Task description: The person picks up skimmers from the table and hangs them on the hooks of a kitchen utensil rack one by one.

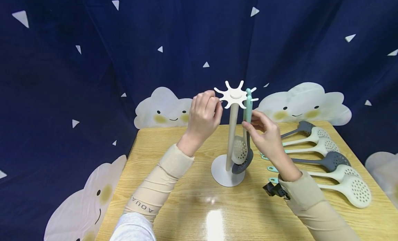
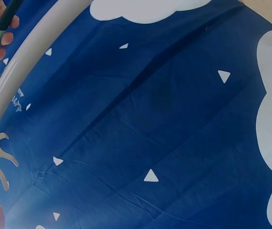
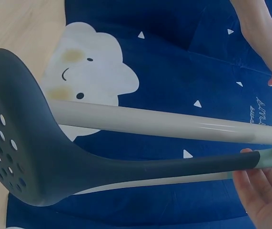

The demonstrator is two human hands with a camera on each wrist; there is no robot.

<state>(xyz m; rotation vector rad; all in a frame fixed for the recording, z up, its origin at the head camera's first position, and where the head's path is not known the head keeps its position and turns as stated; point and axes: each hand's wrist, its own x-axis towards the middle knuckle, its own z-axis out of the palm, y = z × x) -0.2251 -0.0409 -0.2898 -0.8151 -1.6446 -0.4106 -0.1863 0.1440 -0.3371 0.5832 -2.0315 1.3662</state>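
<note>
A white utensil stand (image 1: 234,130) with a round base and a star of hooks rises from the table. My right hand (image 1: 266,132) pinches the mint-green handle of a dark grey skimmer (image 3: 26,133), its perforated bowl hanging low beside the pole. Behind it, a pale skimmer (image 1: 239,150) hangs from the stand by its own green handle. The dark skimmer's handle end is up at the hooks, overlapping them in the head view. My left hand (image 1: 203,111) is at the left side of the hook star, curled fingers gripping a hook tip.
Several more skimmers lie in a row on the right of the wooden table (image 1: 186,206), pale ones (image 1: 357,191) and dark ones (image 1: 335,161), handles pointing left. A navy curtain (image 1: 174,33) with cloud prints hangs behind the table. A small black device (image 1: 275,191) is on my right wrist.
</note>
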